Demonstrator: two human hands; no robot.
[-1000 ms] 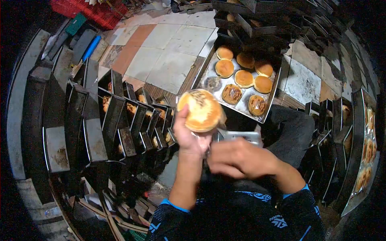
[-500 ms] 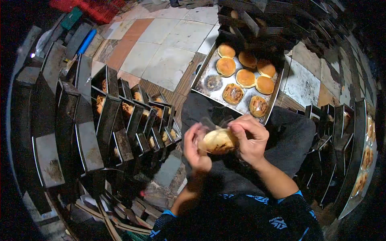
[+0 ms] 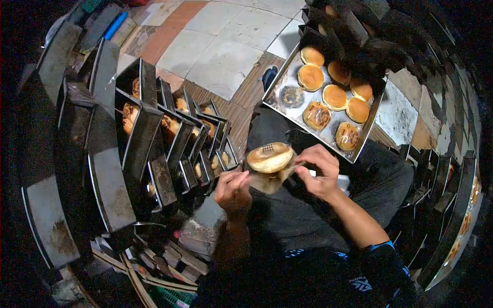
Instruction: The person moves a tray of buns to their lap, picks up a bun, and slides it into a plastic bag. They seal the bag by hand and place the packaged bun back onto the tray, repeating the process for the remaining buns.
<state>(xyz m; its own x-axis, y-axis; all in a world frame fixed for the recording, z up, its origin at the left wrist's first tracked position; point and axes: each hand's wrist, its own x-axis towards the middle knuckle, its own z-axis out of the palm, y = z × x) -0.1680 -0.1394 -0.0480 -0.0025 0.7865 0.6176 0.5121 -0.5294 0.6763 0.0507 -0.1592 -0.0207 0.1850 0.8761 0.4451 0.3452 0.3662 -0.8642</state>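
Observation:
Between my hands, above my lap, a round golden bun (image 3: 269, 157) with a dark printed mark on top is in a clear plastic bag (image 3: 268, 183). My left hand (image 3: 233, 189) pinches the bag's lower left edge with its fingers closed. On the opposite side, my right hand (image 3: 319, 172) grips the bag's other edge between thumb and fingers. Beyond my knees a metal tray (image 3: 307, 132) holds several plain golden buns (image 3: 335, 97). Two buns nearest me, a wrapped bun (image 3: 317, 116) and another wrapped bun (image 3: 347, 136), show shiny film and dark print.
On the left, stacked dark metal trays (image 3: 141, 138) hold more buns. More trays (image 3: 436, 179) stand on the right, one with wrapped buns at its outer edge. Wooden strips (image 3: 136, 277) lie at lower left. Tiled floor (image 3: 221, 46) stretches ahead.
The bun has turned so its marked top faces up, and it sits higher between my hands. My left hand has moved down and left. The whole view has shifted slightly.

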